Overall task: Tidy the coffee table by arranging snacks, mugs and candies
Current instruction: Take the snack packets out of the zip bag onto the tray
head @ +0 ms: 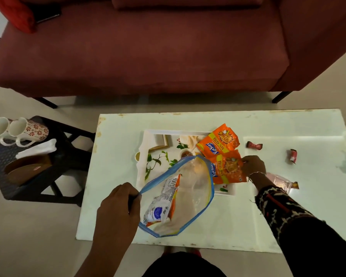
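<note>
On the glossy white counter:
Left hand: grip pinching clear zip bag rim.
Right hand: grip holding crinkly orange snack packet.

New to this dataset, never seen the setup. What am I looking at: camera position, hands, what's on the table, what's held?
There is no robot here: a person wears one wide-angle camera on the head, looking down at both hands. The left hand holds open a clear zip bag with a blue rim; one snack packet is already inside. The right hand pinches an orange Kurkure packet lying on a floral tray; a second Kurkure packet lies beside it. The white coffee table also has candy wrappers to the right. Two mugs lie on a dark side stool; a maroon sofa stands behind.
</note>
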